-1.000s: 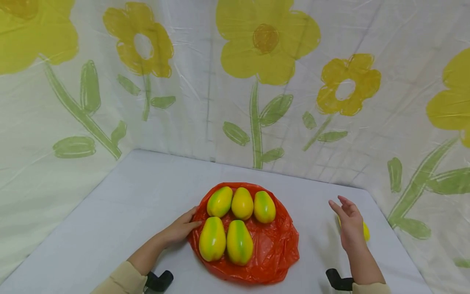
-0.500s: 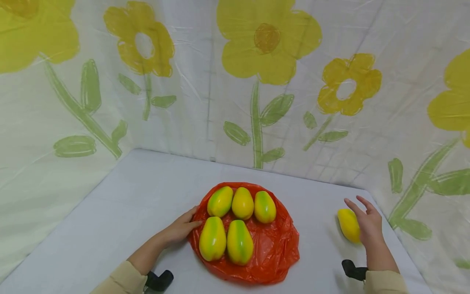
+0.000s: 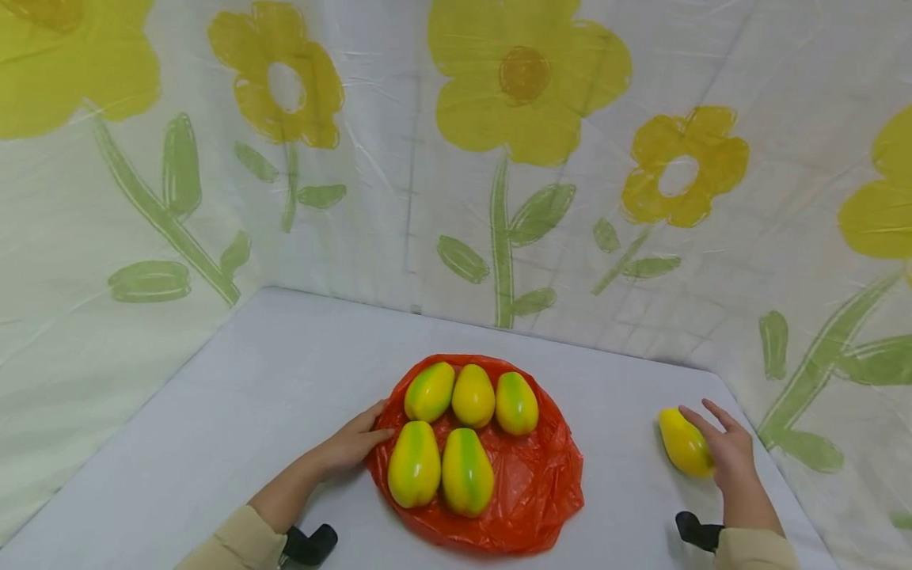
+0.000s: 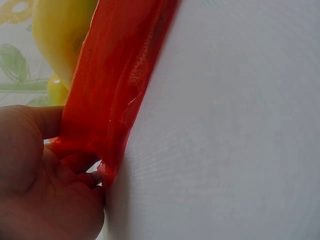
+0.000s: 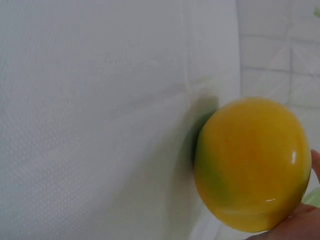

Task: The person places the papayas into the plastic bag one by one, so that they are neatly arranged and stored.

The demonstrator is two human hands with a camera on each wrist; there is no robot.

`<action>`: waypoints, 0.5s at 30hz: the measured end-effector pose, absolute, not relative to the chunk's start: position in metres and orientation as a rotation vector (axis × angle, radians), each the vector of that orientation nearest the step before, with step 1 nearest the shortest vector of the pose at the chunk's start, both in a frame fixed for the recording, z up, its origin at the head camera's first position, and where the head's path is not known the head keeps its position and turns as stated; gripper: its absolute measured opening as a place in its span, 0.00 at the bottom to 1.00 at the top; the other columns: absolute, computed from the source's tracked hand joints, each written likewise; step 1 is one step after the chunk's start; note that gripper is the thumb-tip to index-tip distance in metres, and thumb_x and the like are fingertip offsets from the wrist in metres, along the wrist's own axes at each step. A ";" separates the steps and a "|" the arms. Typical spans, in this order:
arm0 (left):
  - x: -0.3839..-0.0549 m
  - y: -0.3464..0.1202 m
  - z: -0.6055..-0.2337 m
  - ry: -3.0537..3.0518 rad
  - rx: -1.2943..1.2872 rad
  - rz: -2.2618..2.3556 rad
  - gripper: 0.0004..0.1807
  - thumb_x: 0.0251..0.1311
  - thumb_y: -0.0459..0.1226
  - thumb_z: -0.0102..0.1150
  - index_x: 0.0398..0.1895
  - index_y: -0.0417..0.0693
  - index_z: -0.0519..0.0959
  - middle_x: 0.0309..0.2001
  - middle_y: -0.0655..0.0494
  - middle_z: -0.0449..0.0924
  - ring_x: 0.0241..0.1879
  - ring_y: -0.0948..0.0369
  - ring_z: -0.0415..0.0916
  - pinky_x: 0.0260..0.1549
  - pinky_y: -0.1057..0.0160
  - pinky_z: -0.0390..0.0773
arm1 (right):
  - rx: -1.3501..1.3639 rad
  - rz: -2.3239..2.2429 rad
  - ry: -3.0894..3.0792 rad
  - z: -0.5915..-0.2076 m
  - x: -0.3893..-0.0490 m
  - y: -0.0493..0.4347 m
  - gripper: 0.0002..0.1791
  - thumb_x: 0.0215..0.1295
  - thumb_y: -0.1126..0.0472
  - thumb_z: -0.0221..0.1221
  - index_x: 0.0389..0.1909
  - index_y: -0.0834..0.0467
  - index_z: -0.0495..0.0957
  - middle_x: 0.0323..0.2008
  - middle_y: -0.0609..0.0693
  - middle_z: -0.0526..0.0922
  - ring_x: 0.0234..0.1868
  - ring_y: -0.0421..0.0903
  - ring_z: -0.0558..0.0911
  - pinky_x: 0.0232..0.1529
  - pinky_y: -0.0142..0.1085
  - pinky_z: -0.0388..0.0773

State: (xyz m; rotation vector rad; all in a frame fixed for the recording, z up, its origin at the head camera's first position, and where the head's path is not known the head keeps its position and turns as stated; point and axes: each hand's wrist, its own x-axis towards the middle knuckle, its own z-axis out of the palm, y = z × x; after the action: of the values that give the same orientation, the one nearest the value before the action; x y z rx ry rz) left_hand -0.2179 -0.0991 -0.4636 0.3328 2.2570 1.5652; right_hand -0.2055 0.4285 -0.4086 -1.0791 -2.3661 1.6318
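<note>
A round tray covered in red plastic (image 3: pixel 530 495) lies on the table in the head view, with several yellow-green papayas (image 3: pixel 466 473) on it. My left hand (image 3: pixel 351 443) holds its left rim; the left wrist view has the thumb over the edge of the red plastic (image 4: pixel 102 85) and the other fingers lower down, partly hidden. Off to the right, a single papaya (image 3: pixel 682 443) lies on the table. My right hand (image 3: pixel 737 459) is at that papaya's right side, thumb and fingers spread. In the right wrist view the fruit (image 5: pixel 252 165) hides most of the fingers.
The white table (image 3: pixel 285 356) meets a flower-printed curtain (image 3: pixel 385 198) at the back and sides. A black wrist mount (image 3: pixel 309 546) sticks out from the left wrist and another black mount (image 3: pixel 698 532) from the right.
My right hand has moved to the right, from above the lone papaya to its right side, uncovering more of the fruit. The left hand stays on the tray's rim.
</note>
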 end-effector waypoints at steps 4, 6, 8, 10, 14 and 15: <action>-0.218 -0.100 -0.463 2.264 0.331 1.559 0.33 0.67 0.39 0.45 0.72 0.41 0.48 0.73 0.42 0.48 0.72 0.44 0.44 0.67 0.40 0.49 | -0.995 1.537 -2.541 -0.417 -0.206 0.433 0.57 0.48 0.28 0.57 0.73 0.49 0.43 0.73 0.62 0.29 0.71 0.67 0.38 0.69 0.60 0.44; -0.218 -0.100 -0.463 2.267 0.328 1.555 0.34 0.67 0.39 0.45 0.72 0.40 0.48 0.73 0.41 0.48 0.72 0.43 0.44 0.67 0.40 0.49 | -0.972 1.499 -2.614 -0.420 -0.205 0.434 0.55 0.50 0.29 0.55 0.73 0.49 0.41 0.72 0.63 0.29 0.71 0.68 0.38 0.69 0.61 0.45; -0.218 -0.100 -0.464 2.266 0.332 1.552 0.34 0.67 0.39 0.45 0.72 0.40 0.48 0.73 0.41 0.48 0.72 0.43 0.44 0.67 0.40 0.48 | -0.965 1.470 -2.667 -0.421 -0.205 0.435 0.54 0.52 0.30 0.55 0.73 0.48 0.40 0.72 0.64 0.29 0.70 0.68 0.40 0.68 0.61 0.46; -0.219 -0.100 -0.465 2.265 0.330 1.553 0.34 0.67 0.39 0.45 0.72 0.40 0.48 0.73 0.42 0.48 0.72 0.43 0.43 0.68 0.40 0.48 | -0.940 1.440 -2.724 -0.423 -0.204 0.436 0.53 0.54 0.32 0.54 0.73 0.48 0.38 0.72 0.65 0.30 0.70 0.69 0.41 0.68 0.61 0.47; -0.219 -0.099 -0.465 2.265 0.325 1.554 0.34 0.67 0.38 0.45 0.72 0.41 0.48 0.73 0.42 0.48 0.72 0.44 0.43 0.68 0.40 0.48 | -0.811 1.246 -2.868 -0.426 -0.203 0.438 0.53 0.58 0.35 0.53 0.72 0.55 0.35 0.70 0.70 0.36 0.67 0.70 0.46 0.67 0.62 0.49; -0.219 -0.099 -0.465 2.266 0.325 1.551 0.34 0.67 0.39 0.45 0.72 0.41 0.48 0.73 0.42 0.48 0.72 0.43 0.43 0.68 0.40 0.48 | -0.786 1.180 -2.898 -0.427 -0.203 0.439 0.52 0.59 0.37 0.53 0.72 0.57 0.35 0.70 0.71 0.38 0.66 0.70 0.47 0.67 0.62 0.49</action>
State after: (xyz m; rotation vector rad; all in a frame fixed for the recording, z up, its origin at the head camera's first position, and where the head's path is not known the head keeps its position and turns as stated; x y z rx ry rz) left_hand -0.2191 -0.0993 -0.4652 0.3252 2.2656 1.5512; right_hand -0.2029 0.4386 -0.4270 -0.7861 -2.8979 1.1805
